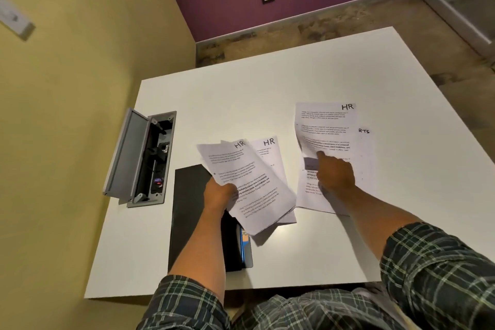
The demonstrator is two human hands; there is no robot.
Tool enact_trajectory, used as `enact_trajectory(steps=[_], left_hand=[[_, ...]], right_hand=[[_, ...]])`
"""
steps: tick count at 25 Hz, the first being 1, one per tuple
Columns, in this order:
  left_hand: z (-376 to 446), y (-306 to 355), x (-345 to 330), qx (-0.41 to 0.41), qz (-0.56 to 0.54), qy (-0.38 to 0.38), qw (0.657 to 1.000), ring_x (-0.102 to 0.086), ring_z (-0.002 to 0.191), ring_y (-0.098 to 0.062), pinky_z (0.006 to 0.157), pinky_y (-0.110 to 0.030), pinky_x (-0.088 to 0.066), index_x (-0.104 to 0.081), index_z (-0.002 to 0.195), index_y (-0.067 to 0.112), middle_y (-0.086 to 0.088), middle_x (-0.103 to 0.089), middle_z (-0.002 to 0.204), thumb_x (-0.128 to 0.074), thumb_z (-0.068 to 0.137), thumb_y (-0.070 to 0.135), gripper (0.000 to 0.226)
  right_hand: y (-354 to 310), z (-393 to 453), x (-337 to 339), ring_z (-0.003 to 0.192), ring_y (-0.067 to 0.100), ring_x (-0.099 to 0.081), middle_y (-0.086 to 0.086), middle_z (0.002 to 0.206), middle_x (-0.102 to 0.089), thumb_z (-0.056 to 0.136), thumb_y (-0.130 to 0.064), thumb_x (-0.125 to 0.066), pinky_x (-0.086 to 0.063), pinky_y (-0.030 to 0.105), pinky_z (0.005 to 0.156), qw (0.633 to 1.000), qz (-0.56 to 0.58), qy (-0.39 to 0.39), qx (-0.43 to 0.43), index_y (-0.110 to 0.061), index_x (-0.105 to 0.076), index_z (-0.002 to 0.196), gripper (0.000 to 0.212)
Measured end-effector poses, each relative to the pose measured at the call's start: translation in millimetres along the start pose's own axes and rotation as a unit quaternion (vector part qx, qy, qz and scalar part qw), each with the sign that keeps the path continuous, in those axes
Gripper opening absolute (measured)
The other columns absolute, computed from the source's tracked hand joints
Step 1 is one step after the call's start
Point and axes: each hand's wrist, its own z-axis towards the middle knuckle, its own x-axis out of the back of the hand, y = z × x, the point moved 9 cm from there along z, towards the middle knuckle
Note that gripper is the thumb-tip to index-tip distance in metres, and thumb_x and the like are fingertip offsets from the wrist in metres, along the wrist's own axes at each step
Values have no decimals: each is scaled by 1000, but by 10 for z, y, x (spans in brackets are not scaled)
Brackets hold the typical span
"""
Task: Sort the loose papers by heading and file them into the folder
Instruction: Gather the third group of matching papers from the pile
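Hands (218, 191) (334, 173) on papers (251, 182) — folder (187, 209) beneath

HR sheets (250, 182) overlapping black folder (187, 211)

Left hand (218, 193) gripping fanned HR sheets (249, 185) over black folder (191, 211), right hand (334, 173) pinching lifted HR page (325, 126)

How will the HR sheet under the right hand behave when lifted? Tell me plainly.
Probably floppy: the HR sheet is thin and already curls up along its left edge. Likely very light, so it may drag or slide off the papers beneath rather than lift cleanly. The right hand seems to pinch it near the lower edge, so the far end would probably droop.
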Motion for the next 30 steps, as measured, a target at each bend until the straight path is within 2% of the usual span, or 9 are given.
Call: enact_trajectory(steps=[4, 6, 8, 12, 16, 19, 22, 26, 30], left_hand=[[-44, 20, -71, 15, 34, 11, 999, -59, 63, -15, 51, -23, -50, -56, 74, 10, -7, -62, 74, -47, 82, -9, 22], [-68, -48, -132, 47, -11, 7, 999, -58, 69, -19, 58, -25, -50, -59, 76, 12, -8, -62, 79, -44, 83, -10, 27], [-85, -106, -216, 78, -87, -3, 993, -62, 86, -26, 73, -33, -53, -65, 102, 4, -12, -64, 94, -45, 88, -8, 28], [-173, -77, -248, 72, -79, 21, 994, -66, 94, -29, 87, -37, -54, -63, 109, 11, -11, -69, 103, -52, 102, 37, 30], [-216, -11, -297, 27, -19, 4, 999, -68, 89, -28, 67, -32, -56, -68, 117, 9, -12, -73, 107, -65, 93, 14, 25], [-270, 4, -211, 42, -18, 28, 999, -68, 95, -30, 81, -39, -59, -65, 119, 7, -9, -70, 107, -59, 89, -2, 32], [-291, -39, -85, 49, -118, 31, 991, -65, 104, -38, 95, -52, -54, -60, 125, 2, -18, -68, 113, -60, 92, -5, 34], [-305, -188, 77, 82, -197, 24, 977, -65, 108, -42, 90, -51, -54, -60, 128, 4, -21, -68, 118, -63, 93, -1, 36], [-409, -274, -104, 105, -255, -83, 958, -66, 110, -42, 97, -64, -49, -64, 128, 4, -22, -70, 119, -62, 93, 0, 35]], right_hand=[[-500, -276, 191, 89, 30, -73, 0, 108, -75, 86, -14, -53, -55, 36, 74, 991, 87, 41, 93, -35, -45, 143, 61], [-778, -474, 125, 97, 26, -73, -5, 121, -72, 93, -22, -50, -57, 35, 78, 979, 99, 32, 173, -41, -43, 146, 57], [-937, -625, -34, 106, 20, -70, -9, 129, -68, 96, -26, -51, -55, 31, 83, 970, 117, 1, 211, -47, -40, 147, 56], [-1155, -872, -273, 125, -7, -38, -21, 137, -60, 99, -19, -50, -31, -8, 79, 930, 251, -106, 248, -53, -39, 146, 58], [-1217, -994, -347, 131, 0, -50, -32, 147, -46, 97, -64, -41, -41, 17, 101, 909, 199, -180, 318, -63, -20, 148, 55], [-977, -910, -303, 133, -1, -50, -31, 142, -53, 85, -84, -37, -39, 26, 111, 914, 257, -202, 240, -63, -33, 142, 60], [-573, -677, -153, 130, 9, -56, -15, 143, -56, 94, -63, -52, -44, 34, 109, 915, 380, -111, 77, -43, -42, 146, 56], [-296, -429, -140, 89, 22, -64, 14, 124, -65, 93, -53, -62, -51, 30, 68, 783, 584, -182, -114, -18, -56, 132, 53], [-347, -365, 3, 63, 14, -60, 5, 91, -70, 85, -61, -65, -45, 25, 58, 675, 680, -274, -84, -15, -69, 111, 52]])
